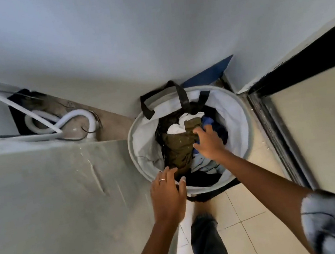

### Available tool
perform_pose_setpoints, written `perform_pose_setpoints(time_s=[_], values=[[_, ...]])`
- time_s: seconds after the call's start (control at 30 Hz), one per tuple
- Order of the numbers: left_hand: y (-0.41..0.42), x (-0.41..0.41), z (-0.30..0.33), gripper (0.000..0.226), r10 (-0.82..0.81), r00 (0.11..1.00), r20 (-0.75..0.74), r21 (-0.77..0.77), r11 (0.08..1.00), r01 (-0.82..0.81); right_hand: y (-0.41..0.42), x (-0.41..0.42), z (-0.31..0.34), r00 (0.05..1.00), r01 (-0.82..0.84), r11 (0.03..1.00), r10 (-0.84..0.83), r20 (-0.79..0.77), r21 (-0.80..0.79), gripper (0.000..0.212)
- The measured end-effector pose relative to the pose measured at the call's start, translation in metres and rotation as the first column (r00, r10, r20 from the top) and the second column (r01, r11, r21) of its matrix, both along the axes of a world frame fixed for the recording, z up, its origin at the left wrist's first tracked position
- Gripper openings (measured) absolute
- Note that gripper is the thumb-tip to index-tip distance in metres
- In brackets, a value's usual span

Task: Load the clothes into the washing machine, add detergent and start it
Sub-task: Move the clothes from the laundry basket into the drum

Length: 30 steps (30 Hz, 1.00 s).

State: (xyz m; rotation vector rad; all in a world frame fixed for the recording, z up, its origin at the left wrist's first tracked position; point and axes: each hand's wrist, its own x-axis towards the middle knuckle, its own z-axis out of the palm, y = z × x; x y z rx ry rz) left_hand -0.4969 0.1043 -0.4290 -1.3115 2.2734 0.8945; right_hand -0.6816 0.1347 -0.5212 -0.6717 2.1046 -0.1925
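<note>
A round white laundry basket (240, 130) with black strap handles stands on the floor against the wall. Inside lie mixed clothes: an olive-green garment (179, 148), a white piece (178, 126), light blue cloth (206, 165) and dark items. My right hand (207, 140) reaches into the basket, fingers spread over the olive and blue clothes, nothing clearly gripped. My left hand (167, 193), with a ring, rests on the near rim of the basket, thumb hooked over the edge. The washing machine, under a grey cover (51, 206), fills the left side.
White hoses (63, 122) and cables coil in the gap behind the machine at the left. A dark-framed sliding door track (278, 133) runs along the right. Beige floor tiles (247, 208) lie below, with my leg in dark jeans (207, 241) near the basket.
</note>
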Motion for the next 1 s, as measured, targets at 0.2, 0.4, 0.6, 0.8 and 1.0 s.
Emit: perform_pose_setpoints(time_s=[0.2, 0.4, 0.6, 0.8, 1.0], values=[[0.021, 0.038, -0.035, 0.087, 0.079, 0.997, -0.012, -0.011, 0.997, -0.079, -0.03, 0.038, -0.074, 0.997, -0.07, 0.966, 0.067, 0.024, 0.249, 0.094], [0.022, 0.055, -0.035, 0.072, 0.062, 0.998, -0.016, 0.023, 0.998, -0.062, -0.001, 0.063, -0.094, 0.939, -0.221, 0.969, 0.241, -0.243, 0.107, 0.033], [0.017, 0.048, 0.0, 0.061, 0.139, 0.989, -0.052, 0.118, 0.984, -0.133, 0.011, 0.042, -0.003, 0.984, 0.153, 0.945, -0.173, -0.046, -0.288, 0.023], [-0.003, 0.012, 0.047, 0.103, 0.336, 0.924, -0.181, 0.244, 0.926, -0.289, 0.021, 0.018, 0.129, 0.952, 0.301, 0.888, -0.26, 0.161, -0.348, 0.02], [-0.012, -0.03, 0.07, 0.13, 0.269, 0.931, -0.247, 0.254, 0.945, -0.205, 0.019, 0.008, 0.238, 0.441, 0.822, 0.549, -0.445, 0.779, -0.152, 0.033]])
